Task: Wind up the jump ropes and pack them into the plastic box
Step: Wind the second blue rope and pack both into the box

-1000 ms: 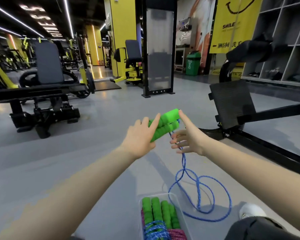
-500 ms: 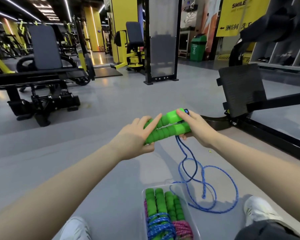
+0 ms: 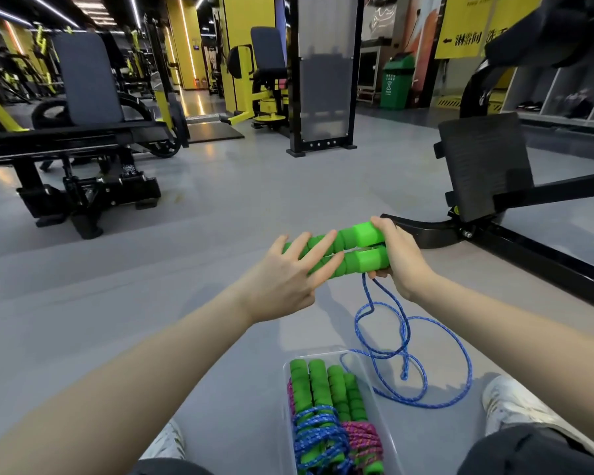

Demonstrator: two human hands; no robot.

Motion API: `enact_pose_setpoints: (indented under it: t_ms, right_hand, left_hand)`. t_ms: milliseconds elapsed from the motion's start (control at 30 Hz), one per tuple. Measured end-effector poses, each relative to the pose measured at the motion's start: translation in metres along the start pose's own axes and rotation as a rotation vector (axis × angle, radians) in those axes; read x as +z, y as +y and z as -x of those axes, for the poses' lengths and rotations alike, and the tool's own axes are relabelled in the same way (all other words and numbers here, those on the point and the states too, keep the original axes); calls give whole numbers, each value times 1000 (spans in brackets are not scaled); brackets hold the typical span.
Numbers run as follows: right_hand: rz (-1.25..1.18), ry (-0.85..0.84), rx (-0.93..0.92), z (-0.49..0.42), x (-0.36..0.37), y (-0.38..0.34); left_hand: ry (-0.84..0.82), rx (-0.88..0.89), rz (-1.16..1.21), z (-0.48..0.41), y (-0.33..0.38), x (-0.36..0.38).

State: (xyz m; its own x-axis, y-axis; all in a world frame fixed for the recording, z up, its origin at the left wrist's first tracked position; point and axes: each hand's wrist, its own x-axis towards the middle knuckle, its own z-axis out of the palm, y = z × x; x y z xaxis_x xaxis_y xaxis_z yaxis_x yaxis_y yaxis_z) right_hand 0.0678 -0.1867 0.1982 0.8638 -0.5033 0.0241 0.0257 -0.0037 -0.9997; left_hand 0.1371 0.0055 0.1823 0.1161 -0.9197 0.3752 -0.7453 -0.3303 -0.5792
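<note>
The right hand [image 3: 402, 258] is clamped round the near ends of the two green handles [image 3: 360, 246], thumb on top and fingers curled underneath. The handles lie side by side, held level above the floor in front of the person. The left hand [image 3: 285, 275] lies flat over their other ends, fingers straight and spread, not closed on anything.

From under the right hand the blue rope [image 3: 405, 337] drops to the grey floor [image 3: 220, 217] and sprawls there in loose, overlapping loops. One strand crosses the far right corner of the plastic box [image 3: 318, 354].

The clear box sits on the floor between the person's legs, and in it are wound ropes [image 3: 323, 399]: four green handles in a row, with blue and pink cord bundled round them.

A white shoe [image 3: 508, 402] shows to the right of the box. Beyond the hands stands a black machine footplate [image 3: 480, 162], with a weight bench [image 3: 83, 132] off to the left and a green bin [image 3: 396, 84] far back.
</note>
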Motion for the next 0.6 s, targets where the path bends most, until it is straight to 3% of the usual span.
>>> enact_pose_setpoints:
  t_ms: [600]
  right_hand:
    - [-23,136,-52,2,4,4]
  left_hand:
    - [127,-5,26,11,-4,14]
